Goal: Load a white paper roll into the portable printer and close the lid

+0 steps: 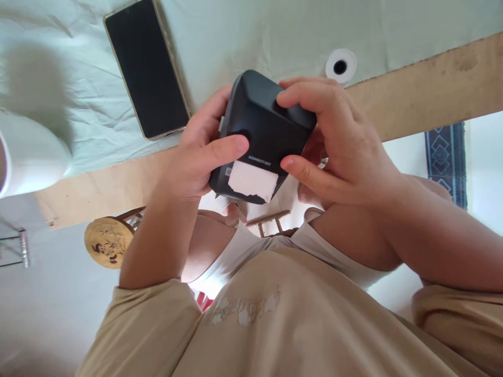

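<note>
A black label printer point(261, 123) marked NIIMBOT is held up between my two hands, above the table's near edge. My left hand point(208, 139) grips its left side, the thumb lying on the printed face. On the right, my right hand point(334, 125) holds the other side, with a finger on the upper part and the thumb near the lower right edge. A white paper patch with a torn lower edge point(253, 180) covers the lower part of the printer's face. Some fingers of both hands are hidden behind it.
On the pale green cloth point(243, 31) lies a phone point(147, 68) with a dark screen. A white paper roll point(341, 67) sits near the wooden table edge point(432, 84). A white rounded vessel point(33, 152) stands at the left; a round stool point(108, 242) is below.
</note>
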A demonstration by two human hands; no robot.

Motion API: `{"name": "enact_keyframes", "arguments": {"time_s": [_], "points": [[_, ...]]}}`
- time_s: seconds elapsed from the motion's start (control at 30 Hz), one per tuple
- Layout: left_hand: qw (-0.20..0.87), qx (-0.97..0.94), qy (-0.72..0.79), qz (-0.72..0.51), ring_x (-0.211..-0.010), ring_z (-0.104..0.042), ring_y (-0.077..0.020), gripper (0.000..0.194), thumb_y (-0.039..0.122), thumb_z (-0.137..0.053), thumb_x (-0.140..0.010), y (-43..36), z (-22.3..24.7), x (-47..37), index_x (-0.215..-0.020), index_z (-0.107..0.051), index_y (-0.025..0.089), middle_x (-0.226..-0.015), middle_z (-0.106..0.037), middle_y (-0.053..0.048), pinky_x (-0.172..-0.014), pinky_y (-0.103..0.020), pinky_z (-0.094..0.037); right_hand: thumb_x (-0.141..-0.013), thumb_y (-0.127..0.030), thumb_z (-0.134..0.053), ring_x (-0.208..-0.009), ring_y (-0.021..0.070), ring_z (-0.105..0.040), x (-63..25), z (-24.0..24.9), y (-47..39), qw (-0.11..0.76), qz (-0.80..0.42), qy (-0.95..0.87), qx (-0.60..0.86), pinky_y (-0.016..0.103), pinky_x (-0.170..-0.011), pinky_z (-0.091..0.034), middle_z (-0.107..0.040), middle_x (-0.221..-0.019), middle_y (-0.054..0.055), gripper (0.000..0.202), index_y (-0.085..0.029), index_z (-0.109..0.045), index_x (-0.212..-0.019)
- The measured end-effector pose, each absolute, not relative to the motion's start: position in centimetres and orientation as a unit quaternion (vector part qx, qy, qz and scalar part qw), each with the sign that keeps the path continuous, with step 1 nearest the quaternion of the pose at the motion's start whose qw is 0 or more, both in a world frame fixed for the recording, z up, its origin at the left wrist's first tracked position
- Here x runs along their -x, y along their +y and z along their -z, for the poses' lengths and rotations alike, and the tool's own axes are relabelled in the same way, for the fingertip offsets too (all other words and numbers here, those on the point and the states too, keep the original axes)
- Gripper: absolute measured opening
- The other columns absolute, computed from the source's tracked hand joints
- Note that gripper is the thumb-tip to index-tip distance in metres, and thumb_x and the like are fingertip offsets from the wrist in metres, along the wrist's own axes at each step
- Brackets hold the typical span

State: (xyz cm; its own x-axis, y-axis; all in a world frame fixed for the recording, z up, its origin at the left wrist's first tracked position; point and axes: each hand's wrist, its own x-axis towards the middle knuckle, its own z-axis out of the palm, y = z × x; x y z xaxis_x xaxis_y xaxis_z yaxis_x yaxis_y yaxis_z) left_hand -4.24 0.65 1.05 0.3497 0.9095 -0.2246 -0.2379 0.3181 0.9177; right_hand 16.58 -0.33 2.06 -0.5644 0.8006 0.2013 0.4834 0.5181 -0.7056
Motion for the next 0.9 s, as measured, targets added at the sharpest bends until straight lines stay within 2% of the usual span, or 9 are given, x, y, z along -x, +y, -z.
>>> {"name": "enact_keyframes", "arguments": {"time_s": [0.1, 0.17, 0.27, 0.33, 0.43, 0.5, 0.6, 0.7, 0.9], "points": [[0.704, -0.443, 0.399, -0.386, -0.085, -0.065, -0.0276, 0.051, 0.033, -0.078, -0.064, 0.9, -1.1, 4.4, -0.111, -0.063, 0.02, -0.113, -0.064, -0.009, -0.05, -0.029, -0.048, -0.086, -0.036, -0.05, -0.111, 0.0062, -0.05, -16.7, -1.7, -0.1, 0.27, -0.313, -0.827, 0.381, 0.008, -0.067, -0.049, -0.038, -0.136, 0.006, 0.05, -0.016, -0.035, -0.129], [0.701, -0.449, 0.403, -0.38, -0.082, -0.066, -0.026, 0.055, 0.034, -0.078, -0.065, 1.0, -1.2, 4.4, -0.114, -0.061, 0.018, -0.109, -0.065, -0.009, -0.05, -0.026, -0.049, -0.086, -0.039, -0.049, -0.115, 0.0072, -0.048, -16.7, -1.6, 0.1, 0.275, -0.315, -0.824, 0.383, 0.01, -0.07, -0.05, -0.038, -0.136, 0.005, 0.05, -0.017, -0.035, -0.129], [0.707, -0.425, 0.417, -0.381, -0.099, -0.065, -0.0331, 0.061, 0.031, -0.078, -0.064, 1.0, -1.4, 4.2, -0.12, -0.058, 0.018, -0.105, -0.066, -0.008, -0.07, -0.041, -0.059, -0.088, -0.043, -0.046, -0.119, 0.0086, -0.047, -16.7, -1.7, 0.4, 0.269, -0.315, -0.822, 0.392, 0.013, -0.077, -0.053, -0.04, -0.135, 0.005, 0.049, -0.016, -0.037, -0.129], [0.71, -0.408, 0.426, -0.385, -0.114, -0.058, -0.0375, 0.062, 0.03, -0.081, -0.059, 0.9, -1.6, 4.0, -0.116, -0.061, 0.02, -0.108, -0.066, -0.007, -0.084, -0.051, -0.057, -0.09, -0.044, -0.042, -0.12, 0.0086, -0.046, -16.7, -1.7, 0.5, 0.265, -0.316, -0.825, 0.386, 0.014, -0.078, -0.053, -0.04, -0.136, 0.006, 0.049, -0.016, -0.038, -0.129], [0.69, -0.399, 0.426, -0.428, -0.127, -0.046, -0.0402, 0.062, 0.029, -0.087, -0.05, 0.4, -1.7, 3.8, -0.107, -0.064, 0.018, -0.113, -0.066, -0.006, -0.1, -0.054, -0.05, -0.091, -0.043, -0.041, -0.128, 0.0077, -0.041, -16.6, -1.6, 0.5, 0.278, -0.315, -0.836, 0.353, 0.011, -0.077, -0.053, -0.041, -0.137, 0.005, 0.047, -0.014, -0.04, -0.129], [0.677, -0.402, 0.419, -0.452, -0.132, -0.04, -0.0404, 0.062, 0.027, -0.088, -0.049, 0.1, -1.7, 3.7, -0.105, -0.064, 0.014, -0.115, -0.065, -0.006, -0.108, -0.054, -0.045, -0.091, -0.042, -0.041, -0.131, 0.0072, -0.04, -16.6, -1.5, 0.4, 0.283, -0.32, -0.835, 0.347, 0.01, -0.073, -0.052, -0.041, -0.137, 0.004, 0.047, -0.015, -0.041, -0.129], [0.679, -0.408, 0.418, -0.444, -0.135, -0.037, -0.039, 0.062, 0.028, -0.086, -0.054, -0.2, -1.9, 3.5, -0.11, -0.062, 0.015, -0.122, -0.062, -0.006, -0.111, -0.052, -0.042, -0.09, -0.044, -0.043, -0.127, 0.0075, -0.043, -16.7, -1.4, 0.3, 0.274, -0.344, -0.823, 0.361, 0.009, -0.069, -0.052, -0.039, -0.139, 0.002, 0.047, -0.018, -0.042, -0.129], [0.679, -0.404, 0.431, -0.436, -0.134, -0.038, -0.0388, 0.064, 0.032, -0.085, -0.054, -0.2, -1.9, 3.1, -0.112, -0.062, 0.017, -0.123, -0.061, -0.005, -0.109, -0.052, -0.044, -0.089, -0.045, -0.044, -0.127, 0.0063, -0.044, -17.0, -1.4, 0.6, 0.271, -0.356, -0.821, 0.355, 0.009, -0.074, -0.053, -0.039, -0.14, 0.002, 0.048, -0.02, -0.043, -0.13], [0.631, -0.427, 0.391, -0.516, -0.135, -0.038, -0.0337, 0.044, 0.021, -0.071, -0.063, -0.4, -1.0, 2.0, -0.105, -0.063, 0.012, -0.099, -0.067, -0.005, -0.11, -0.052, -0.042, -0.089, -0.045, -0.043, -0.134, 0.0041, -0.035, -17.3, -1.7, 1.2, 0.241, -0.361, -0.83, 0.351, 0.014, -0.086, -0.053, -0.037, -0.14, 0.001, 0.05, -0.02, -0.04, -0.133]]}}
